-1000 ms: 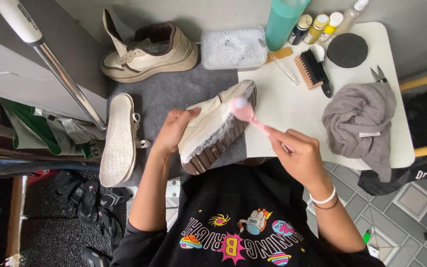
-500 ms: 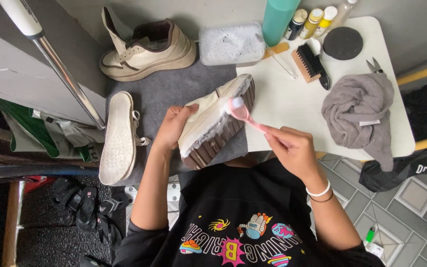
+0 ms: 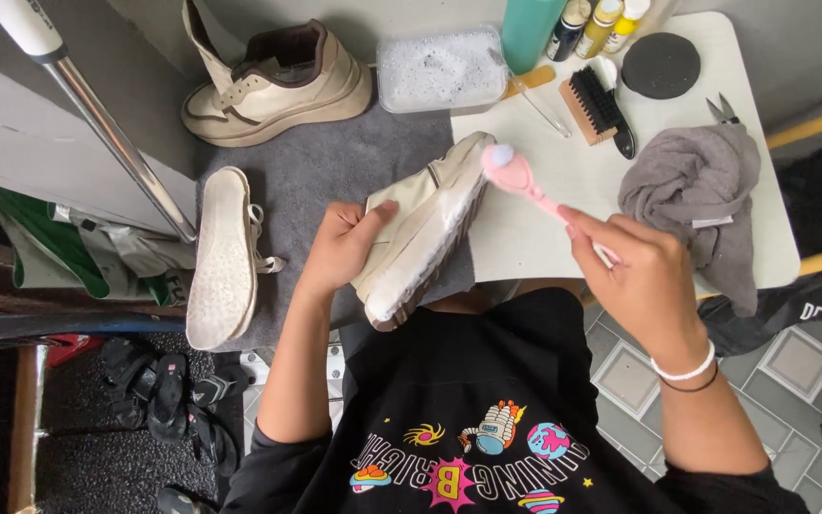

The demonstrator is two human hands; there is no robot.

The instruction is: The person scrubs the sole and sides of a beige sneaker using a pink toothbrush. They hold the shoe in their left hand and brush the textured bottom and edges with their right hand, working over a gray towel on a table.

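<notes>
Cream sneaker [image 3: 420, 233] tilted on its side over grey mat [image 3: 325, 162], long axis diagonal, one end toward upper right at edge of white table [image 3: 544, 238]. Left hand [image 3: 340, 247] wraps its upper, grip closed. Right hand [image 3: 639, 276] closed round pink brush [image 3: 516, 176], bristle head on shoe's far end. Brush handle mostly hidden in fist; shoe's near end cut off by torso.

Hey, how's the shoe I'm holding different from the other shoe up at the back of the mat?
The held shoe is tipped on its side in the left hand, sole edge foamy under the pink brush held by the right hand. The back shoe stands upright, untouched, with no foam visible and its tongue pulled up. Both are cream, thick-soled sneakers.
</notes>
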